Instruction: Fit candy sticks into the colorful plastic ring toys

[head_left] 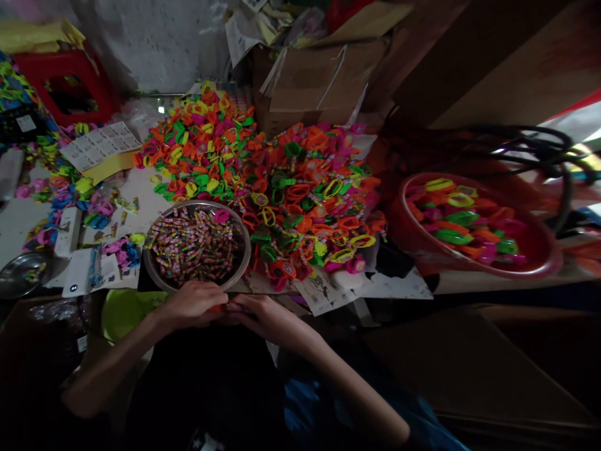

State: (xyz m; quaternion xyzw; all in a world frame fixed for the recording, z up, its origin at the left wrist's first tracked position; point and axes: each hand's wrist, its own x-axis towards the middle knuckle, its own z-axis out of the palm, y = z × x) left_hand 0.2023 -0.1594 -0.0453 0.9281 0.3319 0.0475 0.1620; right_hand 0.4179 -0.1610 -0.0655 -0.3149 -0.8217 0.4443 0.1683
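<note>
My left hand (196, 303) and my right hand (256, 313) meet at the table's front edge, fingers closed. Between them shows a bit of an orange plastic piece (218, 307), mostly hidden by the fingers; its exact kind is unclear. Just beyond my left hand stands a metal bowl (245, 266) full of small wrapped candy rolls (192, 244). Past it and to the right lies a big heap of bright plastic toy watches (300, 188) in orange, green, yellow and pink, some seemingly with candies in them.
A red basin (554, 257) with more toy watches stands at the right, black cables (530, 141) behind it. Cardboard boxes (323, 75) rise at the back. Left are a red stool (101, 81), a printed sheet (101, 145) and a small metal dish (14, 282). A yellow-green container (124, 310) sits below my left wrist.
</note>
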